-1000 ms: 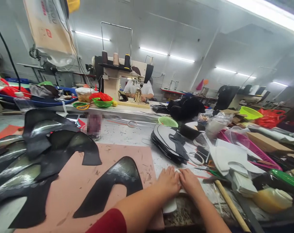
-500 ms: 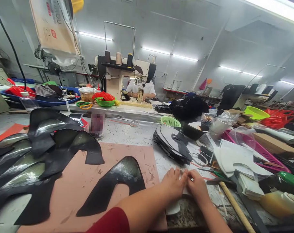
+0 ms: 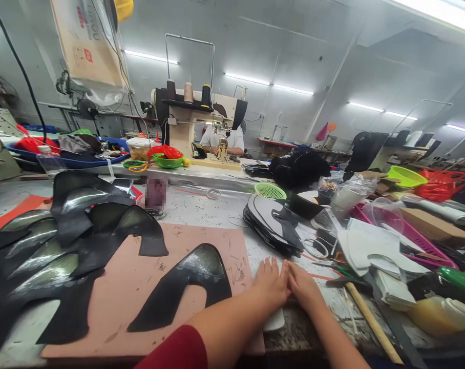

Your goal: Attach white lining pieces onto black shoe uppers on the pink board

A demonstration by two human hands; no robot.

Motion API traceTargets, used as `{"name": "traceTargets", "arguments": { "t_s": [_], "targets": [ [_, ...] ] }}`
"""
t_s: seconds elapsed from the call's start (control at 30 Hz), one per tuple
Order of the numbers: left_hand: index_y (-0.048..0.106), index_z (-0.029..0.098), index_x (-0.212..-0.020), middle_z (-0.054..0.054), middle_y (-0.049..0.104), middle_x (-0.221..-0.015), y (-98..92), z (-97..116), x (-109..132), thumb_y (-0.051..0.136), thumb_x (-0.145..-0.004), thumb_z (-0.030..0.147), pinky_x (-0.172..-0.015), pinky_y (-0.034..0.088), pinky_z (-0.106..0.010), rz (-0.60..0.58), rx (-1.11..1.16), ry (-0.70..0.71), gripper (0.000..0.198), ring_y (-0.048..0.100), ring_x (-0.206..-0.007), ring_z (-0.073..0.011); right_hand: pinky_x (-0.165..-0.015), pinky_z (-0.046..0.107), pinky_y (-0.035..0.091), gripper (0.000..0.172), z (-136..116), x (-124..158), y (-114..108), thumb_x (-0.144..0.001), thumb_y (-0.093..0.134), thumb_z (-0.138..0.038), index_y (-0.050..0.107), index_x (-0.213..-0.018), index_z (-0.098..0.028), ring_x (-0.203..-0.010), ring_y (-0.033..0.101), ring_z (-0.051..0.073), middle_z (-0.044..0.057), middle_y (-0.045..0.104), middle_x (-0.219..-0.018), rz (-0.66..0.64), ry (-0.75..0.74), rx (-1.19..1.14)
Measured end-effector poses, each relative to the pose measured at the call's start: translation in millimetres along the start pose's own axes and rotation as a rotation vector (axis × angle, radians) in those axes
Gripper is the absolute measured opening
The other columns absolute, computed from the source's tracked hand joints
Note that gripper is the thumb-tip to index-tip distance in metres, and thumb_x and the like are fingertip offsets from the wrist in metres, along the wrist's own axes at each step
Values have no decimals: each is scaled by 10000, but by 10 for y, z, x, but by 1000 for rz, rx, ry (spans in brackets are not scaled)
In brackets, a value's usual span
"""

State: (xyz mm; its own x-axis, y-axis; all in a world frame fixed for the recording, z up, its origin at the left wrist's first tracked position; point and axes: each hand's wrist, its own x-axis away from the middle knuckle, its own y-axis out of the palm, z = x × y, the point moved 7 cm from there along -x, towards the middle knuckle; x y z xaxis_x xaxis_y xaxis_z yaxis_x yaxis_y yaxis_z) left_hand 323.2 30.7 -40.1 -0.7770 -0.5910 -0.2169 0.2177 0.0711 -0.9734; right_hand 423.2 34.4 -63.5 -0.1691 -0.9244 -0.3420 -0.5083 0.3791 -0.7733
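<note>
My left hand (image 3: 270,285) and my right hand (image 3: 304,288) meet near the front edge of the bench, fingertips together. Both look closed in a pinch; whatever lies between them is hidden. Below my left wrist a white piece (image 3: 274,321) shows partly. To the left a curved black shoe-upper piece (image 3: 194,271) with a glossy toe lies on a pinkish board (image 3: 117,307). Several similar black pieces (image 3: 69,225) overlap further left. Just beyond my hands sits a stack of black and light grey cut pieces (image 3: 269,220).
Right of my hands lie a hammer with a wooden handle (image 3: 371,320), white templates (image 3: 374,246), a bottle of yellowish liquid (image 3: 442,318) and a magenta basket (image 3: 424,253). A green basket (image 3: 270,191) stands behind the stack. Across the bench a person sits behind a sewing machine (image 3: 202,125).
My hands have shifted slightly left and draw closer together, with the left fingers stretched a little more. The view has moved slightly; the pieces on the bench lie as before.
</note>
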Motion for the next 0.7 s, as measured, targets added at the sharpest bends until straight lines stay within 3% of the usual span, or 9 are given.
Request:
{"name": "traceTargets", "arguments": {
  "t_s": [0.1,0.23,0.47,0.57,0.7],
  "targets": [
    [291,26,-1319,-259,488,-1198,12,-42,-7,383,-837,421,-769,417,-435,-23,4,-51,630,524,-989,-321,-817,407,445,300,-46,17,-37,-736,360,-303,572,-923,-202,-876,584,233,87,642,-922,52,-16,3],
    [282,34,-1322,-208,505,-1170,-68,40,6,405,-841,321,-691,446,-360,0,0,-27,574,535,-907,-265,-764,386,462,272,-127,59,-142,-781,326,-308,565,-850,-200,-804,589,221,89,640,-841,113,-48,-8],
    [383,7,-1257,-187,546,-1098,-149,131,43,387,-817,182,-698,440,-339,64,-26,59,474,534,-866,-234,-622,355,450,280,-258,135,-361,-809,402,-417,496,-633,-221,-610,537,208,55,568,-608,314,-103,120],
    [435,38,-1226,-186,504,-1199,-111,126,43,388,-814,197,-781,423,-356,94,-31,84,444,508,-992,-256,-727,401,459,289,-244,110,-310,-816,379,-405,566,-815,-184,-764,576,239,111,633,-798,319,-132,167],
    [419,18,-1239,-209,463,-1266,-6,68,19,354,-837,250,-883,377,-398,119,-37,52,468,434,-1142,-295,-826,406,451,339,-128,59,-120,-808,330,-286,614,-946,-165,-910,595,233,122,652,-977,171,-125,223]
  ]
}}
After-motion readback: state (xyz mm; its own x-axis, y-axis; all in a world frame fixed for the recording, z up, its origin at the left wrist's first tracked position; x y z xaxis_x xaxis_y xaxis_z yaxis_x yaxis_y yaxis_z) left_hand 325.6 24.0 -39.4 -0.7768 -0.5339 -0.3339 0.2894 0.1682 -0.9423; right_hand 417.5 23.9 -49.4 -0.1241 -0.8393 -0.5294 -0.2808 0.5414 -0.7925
